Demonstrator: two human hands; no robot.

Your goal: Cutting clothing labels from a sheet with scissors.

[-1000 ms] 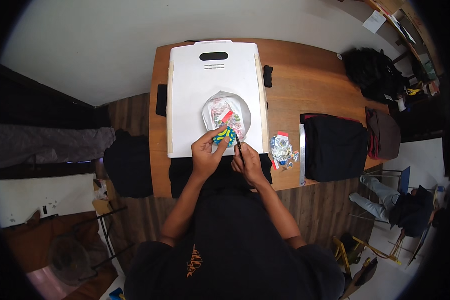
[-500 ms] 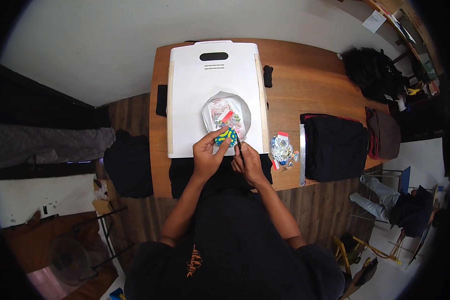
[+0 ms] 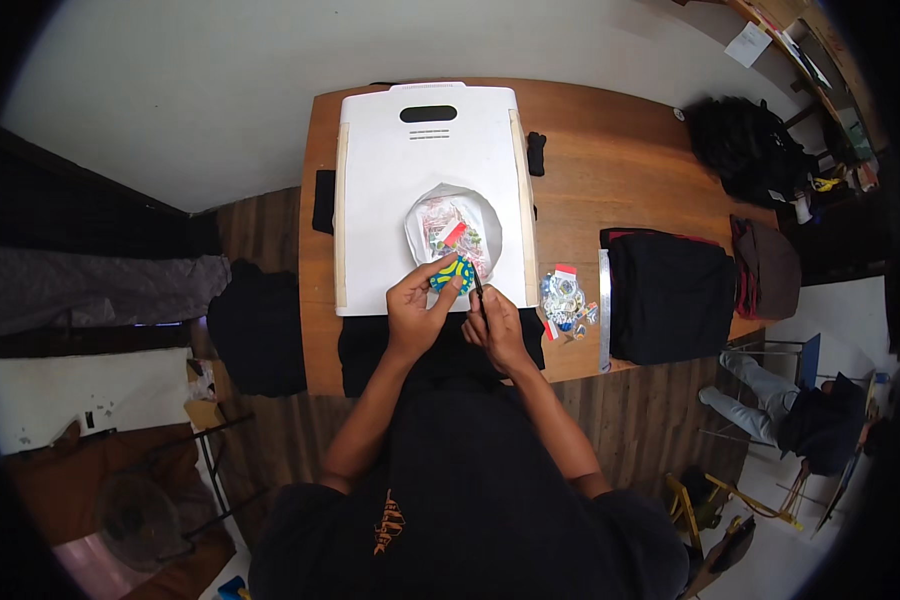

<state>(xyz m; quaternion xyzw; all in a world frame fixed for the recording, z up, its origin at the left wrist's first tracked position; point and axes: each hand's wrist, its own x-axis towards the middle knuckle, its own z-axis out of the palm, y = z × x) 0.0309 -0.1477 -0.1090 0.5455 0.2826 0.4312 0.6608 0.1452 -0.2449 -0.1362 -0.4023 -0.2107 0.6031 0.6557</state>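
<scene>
My left hand pinches a round blue and yellow patch-like piece between thumb and fingers. Closed around a slim dark tool, my right hand holds its tip against or very near the patch's right edge; whether it is a pair of scissors or a blade is too small to tell. Both hands are over the near rim of a round white container, on a white panel with a dark slot. Inside the container lie colourful scraps, one of them red and white.
Right of the panel, a pile of small colourful cut pieces lies on the wooden table. Beyond it are a metal ruler, folded dark cloth and a black bag. Another person sits at the far right.
The dark tool and the fingers of my right hand have shifted slightly beside the patch. My left hand and the patch stay almost in place.
</scene>
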